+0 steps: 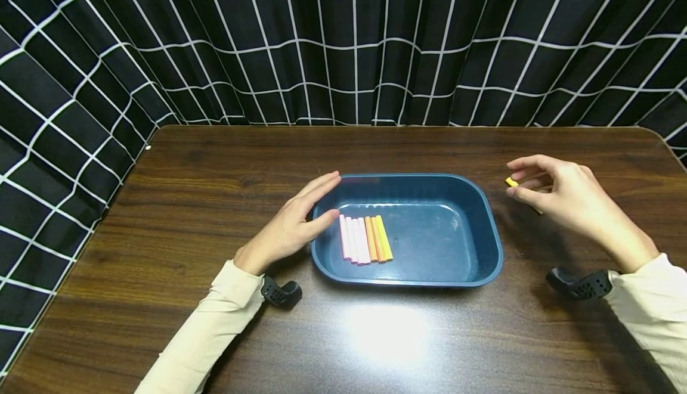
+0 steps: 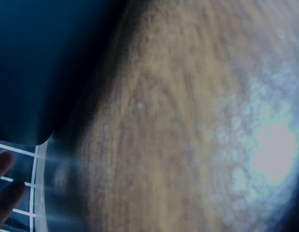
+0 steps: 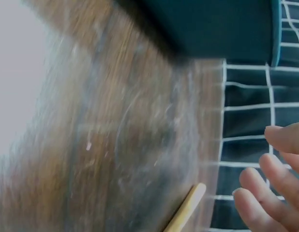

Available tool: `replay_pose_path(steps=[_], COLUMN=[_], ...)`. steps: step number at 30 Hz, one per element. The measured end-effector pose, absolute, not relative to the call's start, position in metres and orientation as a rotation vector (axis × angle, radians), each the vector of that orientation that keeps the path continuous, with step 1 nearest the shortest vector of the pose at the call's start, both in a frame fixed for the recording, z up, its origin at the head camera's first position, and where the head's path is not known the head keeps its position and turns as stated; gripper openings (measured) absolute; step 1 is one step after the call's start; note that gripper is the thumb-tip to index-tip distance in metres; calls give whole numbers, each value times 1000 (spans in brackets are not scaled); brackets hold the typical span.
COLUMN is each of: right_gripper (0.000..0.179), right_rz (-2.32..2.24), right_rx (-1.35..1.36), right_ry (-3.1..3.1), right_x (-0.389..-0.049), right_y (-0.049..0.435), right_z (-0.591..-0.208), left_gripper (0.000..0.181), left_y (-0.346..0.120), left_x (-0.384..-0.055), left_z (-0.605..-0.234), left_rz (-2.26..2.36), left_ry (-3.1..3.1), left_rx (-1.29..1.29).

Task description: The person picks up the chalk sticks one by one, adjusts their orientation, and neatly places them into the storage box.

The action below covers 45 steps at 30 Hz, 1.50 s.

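Note:
A blue plastic bin [image 1: 445,245] stands on the table. Inside it, towards the left, a row of pink chalk sticks [image 1: 354,239], orange chalk sticks [image 1: 374,239] and a yellow chalk stick [image 1: 384,238] lies side by side. My left hand [image 1: 292,221] rests against the bin's left rim, fingers extended and thumb over the edge. To the right of the bin, my right hand [image 1: 563,191] hovers with loosely bent, parted fingers above another yellow chalk stick [image 3: 186,210]. That stick lies on the table apart from the fingers in the right wrist view; my hand partly hides it in the head view.
The brown wooden table [image 1: 214,203] reaches back to a black curtain [image 1: 333,42] with a white grid, which also hangs along the left side. Light glares off the tabletop in front of the bin. Each wrist wears a black band [image 1: 281,292].

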State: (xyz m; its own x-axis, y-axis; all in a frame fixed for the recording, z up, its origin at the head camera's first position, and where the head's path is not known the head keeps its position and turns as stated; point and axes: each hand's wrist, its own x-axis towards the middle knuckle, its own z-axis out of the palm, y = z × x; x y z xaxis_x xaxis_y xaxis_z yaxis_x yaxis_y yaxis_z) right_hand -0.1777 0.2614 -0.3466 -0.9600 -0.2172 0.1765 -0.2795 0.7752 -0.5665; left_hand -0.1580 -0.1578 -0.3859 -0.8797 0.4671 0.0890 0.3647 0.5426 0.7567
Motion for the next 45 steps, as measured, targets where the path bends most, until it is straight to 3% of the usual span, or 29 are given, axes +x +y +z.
replay_pose_path(steps=[24,45], right_gripper=[30,29], right_rz=[533,596], right_rx=[534,442], right_ry=[-3071,-3117], right_x=[-201,-200], right_y=[283,284], right_z=[-371,-373], left_gripper=[60,61], left_y=[-159,-158], left_x=[-158,-159], left_z=[-386,-386], left_rz=[1259,1252], left_ry=[2646,2652], left_rx=[720,726])
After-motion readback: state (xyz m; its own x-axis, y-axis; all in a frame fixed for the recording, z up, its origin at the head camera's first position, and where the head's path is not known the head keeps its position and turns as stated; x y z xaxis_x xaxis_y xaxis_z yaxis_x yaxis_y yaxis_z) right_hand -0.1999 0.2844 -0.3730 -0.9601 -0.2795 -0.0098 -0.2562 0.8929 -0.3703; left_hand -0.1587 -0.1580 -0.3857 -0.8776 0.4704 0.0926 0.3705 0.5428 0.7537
